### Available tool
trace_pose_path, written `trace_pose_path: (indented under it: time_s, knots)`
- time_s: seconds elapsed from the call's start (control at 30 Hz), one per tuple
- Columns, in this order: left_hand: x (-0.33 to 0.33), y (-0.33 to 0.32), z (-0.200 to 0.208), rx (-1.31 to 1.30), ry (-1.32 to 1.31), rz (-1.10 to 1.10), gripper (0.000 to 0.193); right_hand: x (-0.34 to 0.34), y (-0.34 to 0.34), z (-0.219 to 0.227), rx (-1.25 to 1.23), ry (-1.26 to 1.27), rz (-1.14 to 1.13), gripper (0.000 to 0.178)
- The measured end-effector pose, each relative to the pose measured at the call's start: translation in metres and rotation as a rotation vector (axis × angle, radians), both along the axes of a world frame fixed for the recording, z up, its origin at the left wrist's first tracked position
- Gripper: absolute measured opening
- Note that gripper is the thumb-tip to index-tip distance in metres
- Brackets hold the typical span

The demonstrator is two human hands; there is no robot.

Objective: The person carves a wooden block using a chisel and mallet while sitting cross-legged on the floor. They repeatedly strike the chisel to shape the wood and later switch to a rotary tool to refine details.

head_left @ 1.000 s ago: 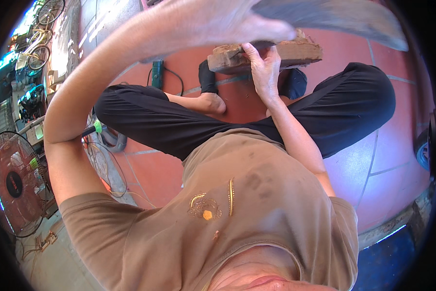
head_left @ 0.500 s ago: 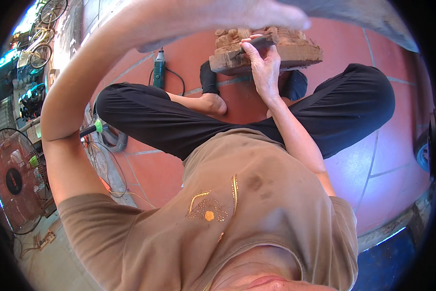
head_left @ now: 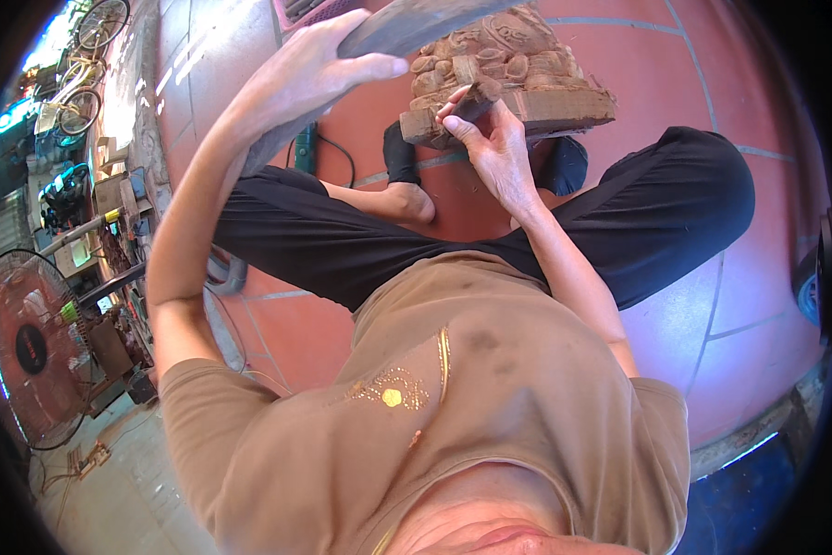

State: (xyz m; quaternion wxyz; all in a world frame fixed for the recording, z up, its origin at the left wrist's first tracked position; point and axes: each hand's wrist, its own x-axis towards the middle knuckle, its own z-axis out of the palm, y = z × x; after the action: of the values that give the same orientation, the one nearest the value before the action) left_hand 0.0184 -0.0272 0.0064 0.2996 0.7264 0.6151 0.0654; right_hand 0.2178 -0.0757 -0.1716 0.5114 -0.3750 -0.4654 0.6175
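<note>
A carved wooden block (head_left: 564, 97), with rounded relief above a flat base, stands on the floor ahead of me, between my feet. My right hand (head_left: 504, 157) is at its near left edge. Its fingers are wrapped round a short dark-handled chisel (head_left: 474, 102), whose blade is hidden from here. Up and to the left, my left hand (head_left: 309, 69) grips a long grey-brown wooden mallet (head_left: 425, 25). The mallet slants past the hand at both ends, and its far end overlaps the top of the carving in the view.
A green power tool (head_left: 305, 153) with a black cord lies beyond my left knee. A standing fan (head_left: 32, 347) and cluttered goods line the left side, with bicycles (head_left: 92, 55) farther off. A purple basket (head_left: 319, 11) is at the top edge. Red tiles (head_left: 656, 79) surround the carving.
My left arm has drawn back to the left with the mallet, uncovering the carving's top. My right hand has shifted slightly nearer and left, and the chisel's handle has turned.
</note>
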Motion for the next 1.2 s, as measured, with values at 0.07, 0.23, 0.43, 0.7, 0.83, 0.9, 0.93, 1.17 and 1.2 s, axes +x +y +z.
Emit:
trace_pose_path:
  time_s: [0.07, 0.23, 0.43, 0.7, 0.83, 0.9, 0.93, 1.17, 1.2]
  knots:
    - [-0.015, -0.012, -0.015, -0.034, -0.132, 0.093, 0.044, 0.001, 0.005, 0.003, 0.018, 0.092, -0.04, 0.017]
    - [-0.026, -0.05, -0.05, -0.204, -0.601, 0.468, 0.042, 0.01, 0.018, 0.004, -0.126, 0.232, -0.172, 0.017]
    - [-0.025, -0.084, -0.106, -0.238, -1.01, 0.848, 0.036, 0.0, 0.021, -0.006, -0.121, 0.199, -0.146, 0.018]
    - [-0.028, -0.105, -0.124, -0.227, -1.038, 0.93, 0.034, -0.006, 0.026, -0.004, -0.088, 0.088, -0.081, 0.015]
    - [-0.027, -0.104, -0.127, -0.227, -1.045, 0.937, 0.035, -0.002, 0.014, -0.001, -0.051, -0.008, -0.01, 0.014]
    - [-0.026, -0.103, -0.127, -0.238, -1.057, 0.942, 0.035, -0.001, 0.009, 0.003, -0.114, 0.076, 0.094, 0.015]
    - [-0.026, -0.102, -0.125, -0.25, -1.066, 0.943, 0.034, -0.002, 0.005, 0.0, -0.097, 0.053, 0.077, 0.015]
    - [-0.03, -0.106, -0.128, -0.226, -1.054, 0.965, 0.033, 0.005, 0.021, 0.007, -0.101, 0.153, -0.105, 0.015]
    - [-0.03, -0.106, -0.128, -0.228, -1.058, 0.972, 0.033, 0.003, 0.021, 0.0, -0.075, 0.147, -0.097, 0.016]
